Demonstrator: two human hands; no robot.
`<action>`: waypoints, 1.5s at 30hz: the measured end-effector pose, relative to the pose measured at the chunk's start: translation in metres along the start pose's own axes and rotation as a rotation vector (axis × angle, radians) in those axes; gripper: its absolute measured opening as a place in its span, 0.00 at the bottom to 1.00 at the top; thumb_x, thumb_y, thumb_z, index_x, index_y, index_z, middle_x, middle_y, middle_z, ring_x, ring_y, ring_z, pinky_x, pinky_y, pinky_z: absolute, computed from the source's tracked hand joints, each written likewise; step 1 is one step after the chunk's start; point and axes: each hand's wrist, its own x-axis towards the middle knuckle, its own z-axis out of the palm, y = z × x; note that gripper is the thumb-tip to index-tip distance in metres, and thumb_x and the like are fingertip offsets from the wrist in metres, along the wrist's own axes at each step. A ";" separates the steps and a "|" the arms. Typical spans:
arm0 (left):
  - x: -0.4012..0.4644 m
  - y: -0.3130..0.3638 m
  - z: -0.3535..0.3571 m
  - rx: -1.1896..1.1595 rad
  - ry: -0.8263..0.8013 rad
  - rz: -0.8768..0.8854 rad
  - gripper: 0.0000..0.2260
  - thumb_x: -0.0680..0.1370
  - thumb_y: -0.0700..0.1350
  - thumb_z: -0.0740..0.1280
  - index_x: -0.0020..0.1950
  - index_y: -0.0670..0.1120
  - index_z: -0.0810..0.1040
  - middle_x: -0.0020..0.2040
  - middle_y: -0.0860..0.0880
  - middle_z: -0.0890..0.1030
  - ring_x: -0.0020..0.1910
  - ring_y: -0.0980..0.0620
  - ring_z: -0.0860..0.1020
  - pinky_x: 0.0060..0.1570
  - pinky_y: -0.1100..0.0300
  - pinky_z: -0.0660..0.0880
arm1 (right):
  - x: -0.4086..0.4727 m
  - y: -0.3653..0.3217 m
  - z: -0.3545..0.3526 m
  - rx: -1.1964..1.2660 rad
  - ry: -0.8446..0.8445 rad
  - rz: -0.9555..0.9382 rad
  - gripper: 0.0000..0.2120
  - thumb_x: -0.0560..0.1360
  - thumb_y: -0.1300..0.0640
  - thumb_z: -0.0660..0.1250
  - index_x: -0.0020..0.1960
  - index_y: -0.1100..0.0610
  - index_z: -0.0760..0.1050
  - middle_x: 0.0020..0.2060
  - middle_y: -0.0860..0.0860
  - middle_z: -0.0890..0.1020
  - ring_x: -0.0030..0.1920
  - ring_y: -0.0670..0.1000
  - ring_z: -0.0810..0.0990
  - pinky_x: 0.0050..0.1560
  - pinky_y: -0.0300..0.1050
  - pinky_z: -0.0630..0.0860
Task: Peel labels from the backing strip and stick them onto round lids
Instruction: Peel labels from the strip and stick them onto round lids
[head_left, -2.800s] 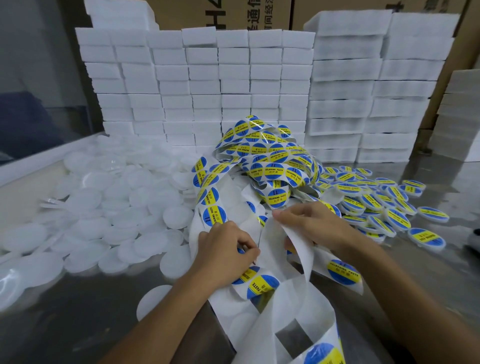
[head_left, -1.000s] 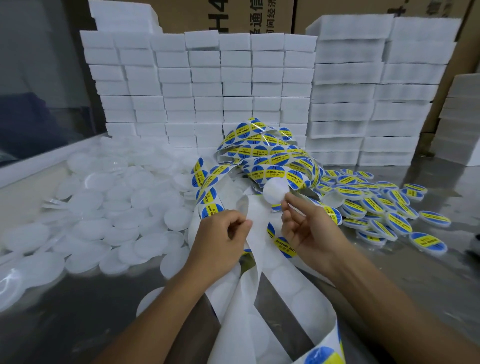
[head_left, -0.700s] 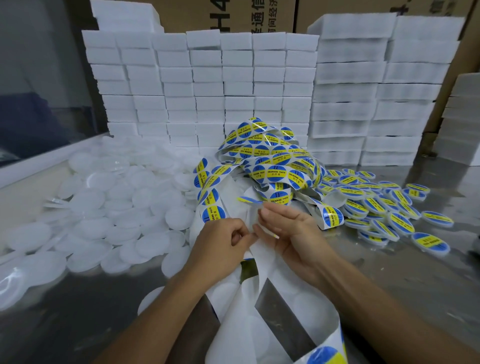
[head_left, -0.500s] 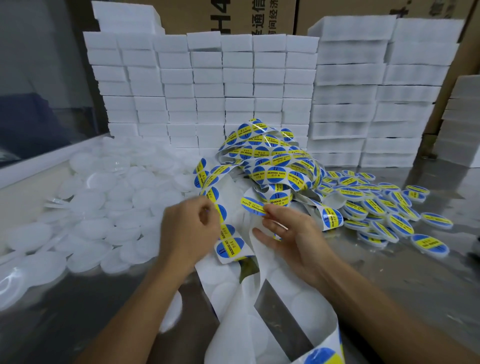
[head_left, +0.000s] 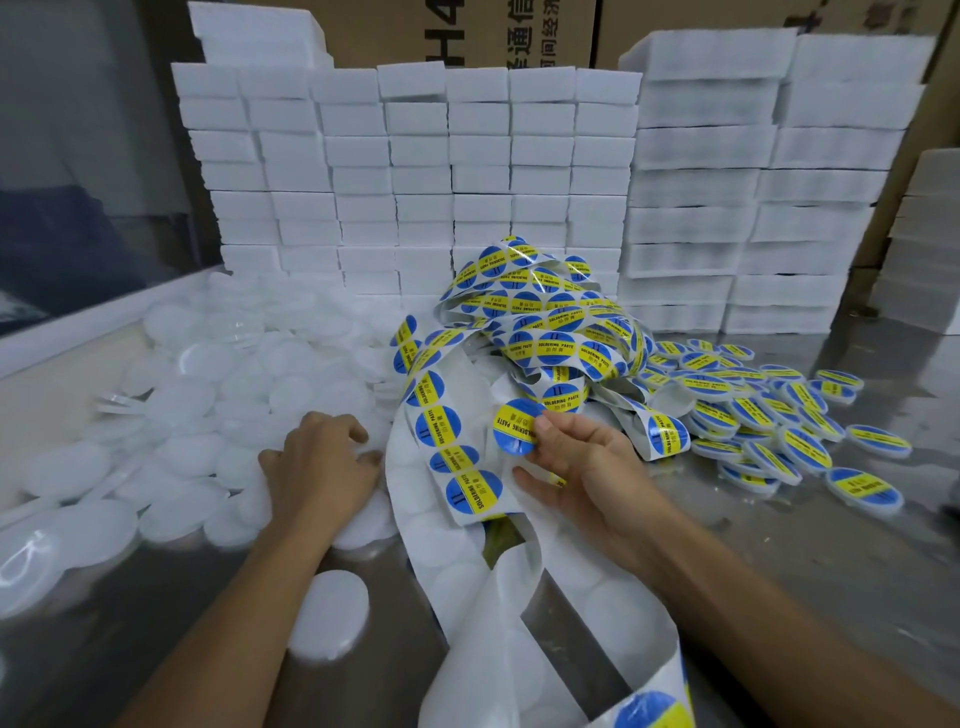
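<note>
Right hand (head_left: 592, 467) pinching a peeled blue-and-yellow label (head_left: 514, 427) above the backing strip (head_left: 447, 525), left hand (head_left: 324, 462) reaching with curled fingers onto the blank white lids (head_left: 208, 415) heaped on the bench (head_left: 779, 545).

Bare lids (head_left: 218, 415) are heaped on the left of the desk (head_left: 779, 561); labelled lids (head_left: 769, 415) are spread on the right. Between them the strip (head_left: 519, 597) is piled, trailing toward the near edge. One lid (head_left: 328, 613) lies apart, before the left heap. Boxes (head_left: 467, 171) are stacked behind, cartons (head_left: 467, 31) behind those. The left hand (head_left: 319, 465) rests on the bare lids; a label (head_left: 514, 427) is held by the right hand (head_left: 587, 473) over the strip.
</note>
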 end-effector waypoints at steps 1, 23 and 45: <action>0.000 0.000 0.000 0.011 0.029 0.001 0.06 0.77 0.51 0.68 0.50 0.51 0.80 0.57 0.46 0.77 0.57 0.42 0.76 0.54 0.49 0.63 | -0.001 0.000 0.000 -0.006 -0.011 0.002 0.07 0.66 0.57 0.73 0.44 0.55 0.83 0.46 0.55 0.86 0.45 0.51 0.82 0.55 0.55 0.81; -0.011 0.019 -0.023 -0.372 0.470 0.211 0.12 0.73 0.50 0.70 0.37 0.44 0.73 0.44 0.47 0.76 0.44 0.44 0.75 0.43 0.56 0.69 | 0.001 -0.005 -0.001 0.074 -0.017 -0.098 0.04 0.71 0.57 0.73 0.40 0.48 0.84 0.46 0.52 0.84 0.50 0.55 0.86 0.48 0.53 0.82; -0.052 0.078 -0.008 -1.469 -0.417 -0.228 0.06 0.74 0.32 0.71 0.47 0.41 0.80 0.38 0.45 0.86 0.37 0.49 0.85 0.35 0.63 0.80 | 0.005 0.010 -0.004 0.070 0.126 -0.143 0.07 0.74 0.60 0.74 0.43 0.47 0.83 0.45 0.51 0.86 0.48 0.50 0.86 0.50 0.52 0.83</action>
